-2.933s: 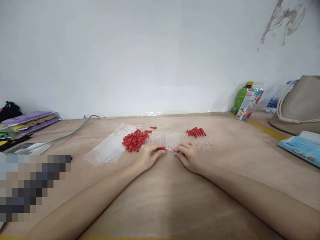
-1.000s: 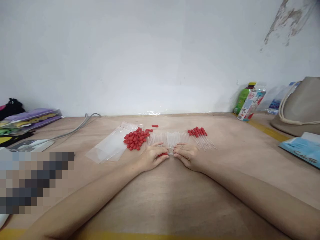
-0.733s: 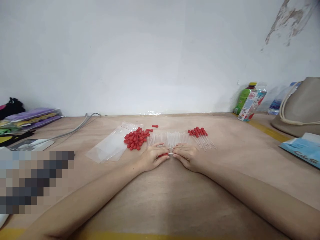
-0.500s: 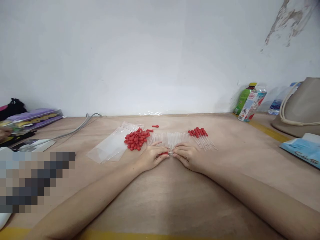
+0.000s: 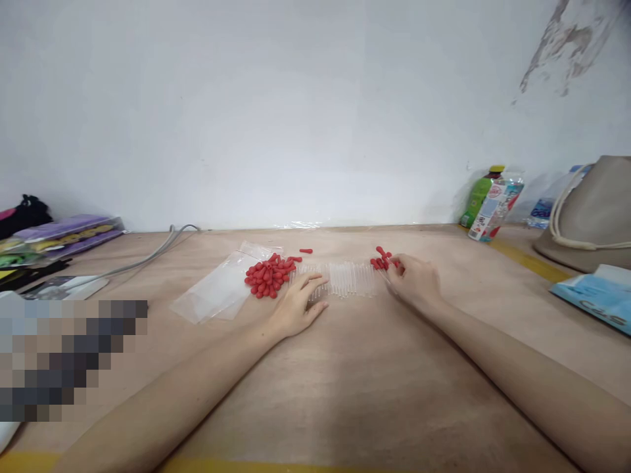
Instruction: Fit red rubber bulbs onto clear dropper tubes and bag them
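Over the left end of a row of thin clear tubes (image 5: 345, 279), my left hand (image 5: 298, 305) lies with its fingers apart and nothing between them. Beside it is a heap of red rubber bulbs (image 5: 267, 276), and one loose red bulb (image 5: 306, 251) lies behind. At the right end of the row, my right hand (image 5: 417, 279) pinches a dropper, a clear tube with a red bulb. It is at the group of red-capped droppers (image 5: 379, 263), which the fingers partly cover.
Clear plastic bags (image 5: 211, 286) lie left of the bulbs. A grey cable (image 5: 148, 256) and purple packages (image 5: 69, 233) are farther left. At the right stand a green bottle (image 5: 478, 197), a printed clear bottle (image 5: 495, 207), a beige bag (image 5: 596, 210) and a blue packet (image 5: 596, 295).
My right hand has moved right and away from my left hand, to the red-capped droppers. The left fingers have let go of the red bulb and spread apart.
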{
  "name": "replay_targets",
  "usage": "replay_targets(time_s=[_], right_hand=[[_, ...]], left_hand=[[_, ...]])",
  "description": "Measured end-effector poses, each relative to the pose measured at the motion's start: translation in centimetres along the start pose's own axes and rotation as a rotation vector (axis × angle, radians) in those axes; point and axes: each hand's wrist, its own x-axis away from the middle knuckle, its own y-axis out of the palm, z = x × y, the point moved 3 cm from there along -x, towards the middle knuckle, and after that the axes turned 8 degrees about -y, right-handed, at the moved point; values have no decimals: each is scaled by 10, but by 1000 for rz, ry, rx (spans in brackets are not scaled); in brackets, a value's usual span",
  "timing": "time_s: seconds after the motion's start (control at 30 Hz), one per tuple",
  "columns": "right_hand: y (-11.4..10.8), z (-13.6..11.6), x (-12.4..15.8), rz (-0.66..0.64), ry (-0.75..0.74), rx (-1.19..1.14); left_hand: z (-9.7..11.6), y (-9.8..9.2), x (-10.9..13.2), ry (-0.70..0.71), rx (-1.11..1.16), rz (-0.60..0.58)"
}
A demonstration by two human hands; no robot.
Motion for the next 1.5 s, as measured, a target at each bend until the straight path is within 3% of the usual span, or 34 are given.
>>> replay_targets(time_s=[0.37, 0.5, 0.7, 0.93, 1.1, 1.17, 1.3, 1.5], right_hand=[[17, -13, 4, -166, -50, 115], [18, -14, 6, -161, -62, 141], [14, -22, 11, -46, -109, 142], [15, -29, 10, -174, -28, 153], [16, -28, 10, -183, -5, 158], [16, -27, 11, -168, 4, 155], [14, -27, 11, -164, 15, 135], [13, -29, 13, -147, 5, 120]], left_hand=[[3, 2, -1, 22, -22, -30], [2, 3, -2, 19, -28, -35], [0, 5, -1, 16, -22, -27], [1, 0, -4, 2, -136, 62], [-24, -8, -43, -110, -315, 132], [-39, -7, -68, -223, -448, 23], [-62, 5, -111, -256, -494, -139], [-80, 29, -133, -282, -458, -323]])
